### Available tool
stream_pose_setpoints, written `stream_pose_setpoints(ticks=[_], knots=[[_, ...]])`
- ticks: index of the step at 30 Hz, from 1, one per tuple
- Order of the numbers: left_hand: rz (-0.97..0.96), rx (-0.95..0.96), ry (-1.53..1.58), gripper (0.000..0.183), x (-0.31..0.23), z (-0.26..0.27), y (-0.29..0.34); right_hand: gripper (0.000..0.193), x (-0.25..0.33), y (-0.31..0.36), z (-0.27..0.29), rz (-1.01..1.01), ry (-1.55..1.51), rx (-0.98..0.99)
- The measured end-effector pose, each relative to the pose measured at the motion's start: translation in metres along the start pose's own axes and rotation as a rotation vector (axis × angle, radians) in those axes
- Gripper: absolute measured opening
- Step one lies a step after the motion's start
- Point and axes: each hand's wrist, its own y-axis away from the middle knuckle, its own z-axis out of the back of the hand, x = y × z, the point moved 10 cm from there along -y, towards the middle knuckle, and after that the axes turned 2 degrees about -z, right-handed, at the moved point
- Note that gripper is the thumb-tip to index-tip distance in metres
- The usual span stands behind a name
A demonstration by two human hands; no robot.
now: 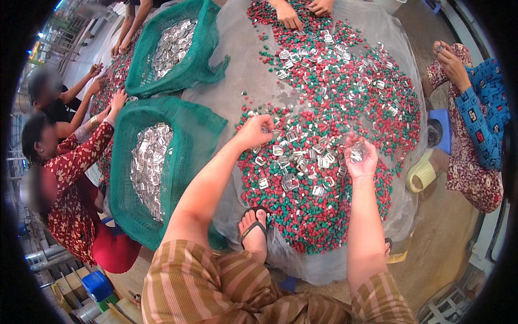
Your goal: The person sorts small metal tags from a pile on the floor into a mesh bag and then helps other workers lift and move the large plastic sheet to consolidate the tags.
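A wide heap of small red, green and white tumbling-media pieces (pixel 318 227) lies on a translucent plastic sheet (pixel 229 70), with many silvery metal buckles (pixel 325 160) scattered through it. My left hand (pixel 253 133) is over the heap's left edge, its fingers closed around a metal buckle (pixel 268 129). Farther right, my right hand (pixel 365 164) is palm up above the heap. Its curled fingers cradle a small bunch of metal buckles (pixel 357 152).
Left of the heap stand two green mesh-lined baskets, a near one (pixel 186 127) and a far one (pixel 202 40), both holding metal buckles. Co-workers' hands (pixel 288 16) reach in from the far side. Others sit left and right. My sandalled foot (pixel 253 232) touches the sheet's near edge.
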Motion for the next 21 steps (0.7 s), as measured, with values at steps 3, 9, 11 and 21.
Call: stream_pose_setpoints(ticks=[3, 9, 11, 21], knots=[[-0.03, -0.066, -0.083, 0.027, -0.017, 0.005, 0.019, 0.016, -0.013, 0.019, -0.024, -0.002, 0.018, 0.036], [0.013, 0.156, -0.38, 0.044, 0.008, -0.04, 0.035, 0.031, -0.047, 0.025, -0.011, -0.038, 1.188, -0.196], [-0.031, 0.16, -0.464, 0.044, 0.003, -0.053, 0.034, 0.039, -0.067, 0.016, -0.026, 0.305, 1.645, 0.082], [0.272, 0.153, 0.543, 0.019, 0.051, -0.037, 0.069, 0.041, -0.092, 0.031, -0.032, 0.088, 2.041, -0.247]])
